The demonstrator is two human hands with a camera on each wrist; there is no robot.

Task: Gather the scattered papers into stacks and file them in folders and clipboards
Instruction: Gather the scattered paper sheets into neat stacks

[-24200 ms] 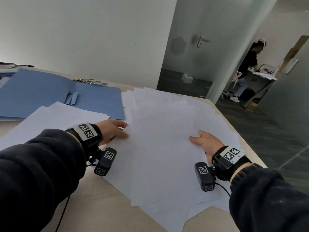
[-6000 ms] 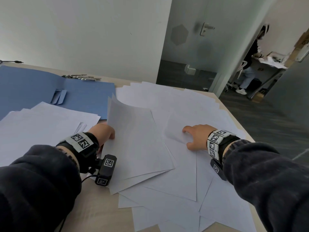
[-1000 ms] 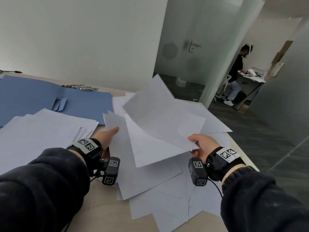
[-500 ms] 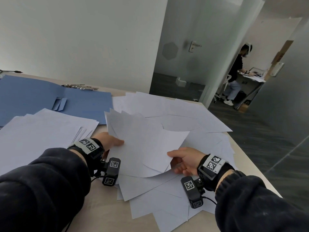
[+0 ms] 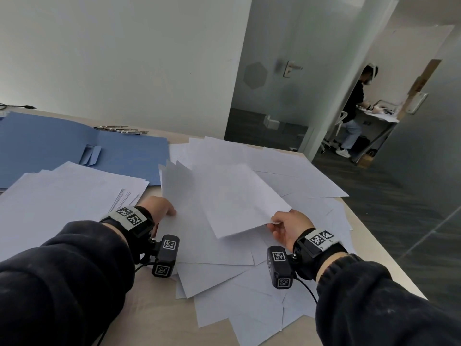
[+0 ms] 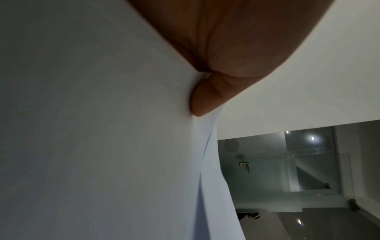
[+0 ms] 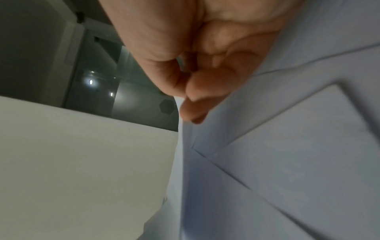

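White sheets (image 5: 287, 176) lie scattered over the right half of the table. My left hand (image 5: 159, 208) grips the left edge of a small bundle of sheets (image 5: 184, 193), lifted and tilted; in the left wrist view the thumb (image 6: 207, 97) presses on that paper. My right hand (image 5: 287, 226) pinches the near right corner of a single sheet (image 5: 239, 198), held over the bundle. The right wrist view shows thumb and fingertips (image 7: 195, 97) closed on that sheet's edge. An open blue folder (image 5: 62, 146) lies at the back left.
A loose stack of white paper (image 5: 62, 196) lies left of my left hand. Metal clips (image 5: 122, 129) lie behind the folder. The table's right edge (image 5: 374, 245) drops to a dark floor. A person stands at a desk beyond the glass door.
My right hand has brought a sheet, held high a second ago, down and left onto the bundle in my left hand, and now holds it by the near corner.
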